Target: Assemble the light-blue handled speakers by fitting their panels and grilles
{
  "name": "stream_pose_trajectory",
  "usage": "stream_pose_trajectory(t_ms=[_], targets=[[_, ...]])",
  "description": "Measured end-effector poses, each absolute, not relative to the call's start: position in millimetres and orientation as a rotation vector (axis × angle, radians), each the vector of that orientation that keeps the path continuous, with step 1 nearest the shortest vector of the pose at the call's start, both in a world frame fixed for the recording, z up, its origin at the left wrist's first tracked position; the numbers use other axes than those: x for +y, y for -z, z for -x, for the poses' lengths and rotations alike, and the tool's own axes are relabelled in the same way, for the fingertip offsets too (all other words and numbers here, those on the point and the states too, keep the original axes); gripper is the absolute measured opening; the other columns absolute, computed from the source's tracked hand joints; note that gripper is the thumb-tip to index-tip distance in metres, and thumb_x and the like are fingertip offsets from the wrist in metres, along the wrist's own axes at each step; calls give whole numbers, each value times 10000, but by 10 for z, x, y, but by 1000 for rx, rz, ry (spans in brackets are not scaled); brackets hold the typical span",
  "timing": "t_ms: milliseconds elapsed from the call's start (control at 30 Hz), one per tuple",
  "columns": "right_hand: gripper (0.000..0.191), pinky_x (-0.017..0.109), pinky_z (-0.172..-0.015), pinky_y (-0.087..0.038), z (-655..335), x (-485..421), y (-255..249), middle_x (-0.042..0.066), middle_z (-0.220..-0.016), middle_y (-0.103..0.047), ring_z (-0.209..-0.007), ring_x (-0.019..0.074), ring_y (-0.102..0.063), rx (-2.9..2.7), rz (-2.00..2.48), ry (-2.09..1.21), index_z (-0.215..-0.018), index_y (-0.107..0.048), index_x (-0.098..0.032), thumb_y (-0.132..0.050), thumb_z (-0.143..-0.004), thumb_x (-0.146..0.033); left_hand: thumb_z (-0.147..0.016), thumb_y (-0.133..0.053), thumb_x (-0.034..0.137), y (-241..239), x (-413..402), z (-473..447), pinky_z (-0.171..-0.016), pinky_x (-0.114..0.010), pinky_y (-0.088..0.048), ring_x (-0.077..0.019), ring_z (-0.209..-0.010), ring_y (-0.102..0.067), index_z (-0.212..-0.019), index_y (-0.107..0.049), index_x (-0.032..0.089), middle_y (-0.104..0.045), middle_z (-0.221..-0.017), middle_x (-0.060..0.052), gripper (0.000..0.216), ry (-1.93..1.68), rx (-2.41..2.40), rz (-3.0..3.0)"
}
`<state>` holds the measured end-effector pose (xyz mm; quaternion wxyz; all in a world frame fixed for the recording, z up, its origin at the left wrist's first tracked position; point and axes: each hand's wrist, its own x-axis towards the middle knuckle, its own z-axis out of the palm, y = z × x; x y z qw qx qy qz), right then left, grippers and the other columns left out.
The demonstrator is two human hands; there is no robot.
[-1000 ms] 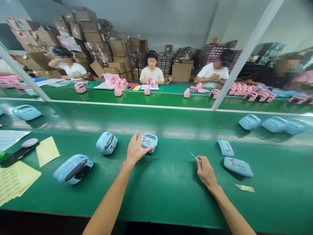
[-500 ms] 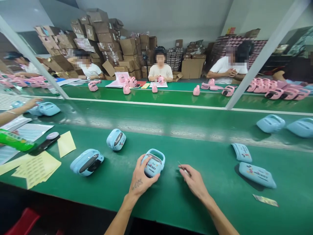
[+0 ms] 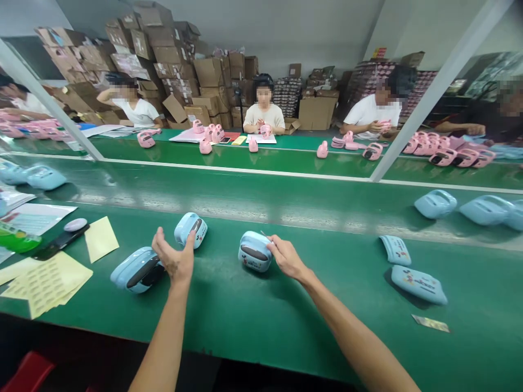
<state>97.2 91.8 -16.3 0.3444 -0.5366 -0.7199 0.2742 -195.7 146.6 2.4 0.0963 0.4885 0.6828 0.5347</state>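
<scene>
My left hand hovers open, palm up, between two light blue devices: one with a dark slot to its left and one lying tilted just behind it. It holds nothing. My right hand is pinched on a thin metal tool and rests against a third light blue device lying on the green table.
Two blue cover shells lie at the right, with a small foil strip nearer me. Yellow sticker sheets, a phone and papers sit at the left. More blue devices ride the belt; people work on pink devices across it.
My left hand let go of the middle blue device and moved left, opening palm up. My right hand moved left with the thin tool up to that device, which now lies turned over.
</scene>
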Motion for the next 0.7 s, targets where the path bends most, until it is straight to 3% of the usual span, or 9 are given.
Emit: stream_pose_trajectory(t_ms=[100,200,300,367,500,600,700], targets=[[311,284,-825,-440,-919,1304,29,76,-1094,-732,-944,213,-657,-1932,1429,-667,-1125,-593,-220,-328,-1045,-362,-785,-713,479,-173,1782,2073,-1163,-565,-347,-386,-1365,-482,-1237,-591,125,-577,-1368,-211,586,-1477,2071,-1323],[283,302,-871,-437,-738,1685,-49,97,-1170,-724,-1041,243,-653,-1999,1451,-646,-1206,-588,-225,-383,-1032,-316,-801,-656,440,-183,1775,2109,-1097,-497,-434,-347,-1193,-622,-965,-682,195,-711,-1158,-135,296,-1461,2049,-1243],[271,314,-884,-441,-579,1932,-58,104,-1184,-726,-1065,255,-655,-2055,1466,-655,-1225,-597,-226,-437,-1019,-299,-795,-642,529,-127,1444,2139,-1026,-420,-495,-306,-1112,-663,-984,-708,218,-738,-1122,-89,370,-1529,2022,-1179],[251,321,-891,-448,-548,2015,-47,105,-1165,-733,-1059,258,-661,-2076,1464,-676,-1194,-620,-223,-470,-1010,-306,-772,-643,606,-95,1131,2160,-908,-406,-551,-293,-988,-692,-999,-719,200,-751,-995,-71,471,-1568,1990,-1105],[253,342,-947,-458,-668,2015,-52,105,-1189,-729,-1096,252,-659,-2027,1435,-709,-1176,-646,-217,-544,-980,-341,-638,-764,646,-98,589,2081,-715,-348,-577,-256,-836,-696,-863,-719,171,-747,-865,-60,528,-1529,1635,-794],[325,342,-1024,-443,-841,1836,-40,102,-1335,-671,-1216,219,-609,-1877,1407,-696,-1240,-638,-217,-443,-1017,-351,-561,-835,653,-109,404,1853,-688,-344,-581,-253,-807,-711,-730,-677,164,-760,-874,-87,541,-1307,1441,-681],[445,311,-874,-523,-1025,1451,68,104,-1239,-714,-961,181,-693,-1729,1407,-748,-1241,-665,-192,-317,-1041,-385,-563,-825,694,-56,413,1521,-678,-334,-571,-225,-727,-701,-625,-597,177,-744,-802,-79,568,-1091,1342,-785]])
